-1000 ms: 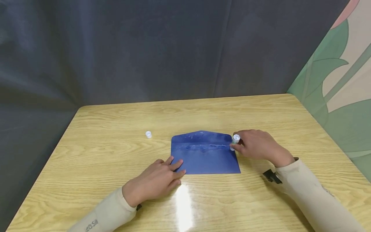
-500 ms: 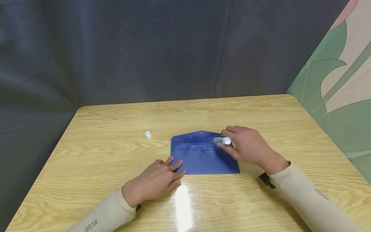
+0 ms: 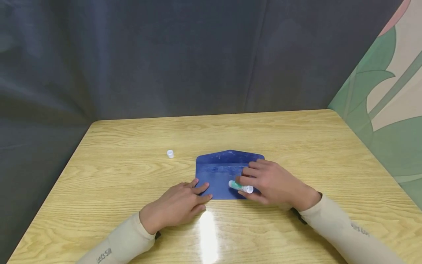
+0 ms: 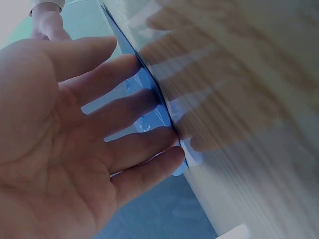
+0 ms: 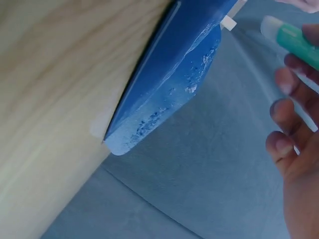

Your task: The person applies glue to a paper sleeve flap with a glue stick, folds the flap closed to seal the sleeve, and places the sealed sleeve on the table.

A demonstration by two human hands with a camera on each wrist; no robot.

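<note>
A blue envelope (image 3: 219, 179) lies on the table with its flap (image 3: 229, 156) opened away from me. White glue smears show on the flap and along the fold, plainest in the right wrist view. My left hand (image 3: 179, 203) rests at the envelope's lower left corner, fingers spread and fairly straight, fingertips on the paper. My right hand (image 3: 270, 183) pinches a glue stick (image 3: 238, 186), white and green, above the envelope's lower right part. The stick is tilted, and in the right wrist view the glue stick (image 5: 294, 42) stands off from the paper.
A small white cap (image 3: 170, 153) sits on the wooden table (image 3: 132, 146) to the left of the envelope. A dark curtain (image 3: 181, 58) hangs behind the table's far edge. At the right is a wall panel (image 3: 395, 110) with a leaf pattern.
My right hand has lifted the glue stick from the right end of the fold and carried it left and toward me, tilting it over. My left hand stays in place.
</note>
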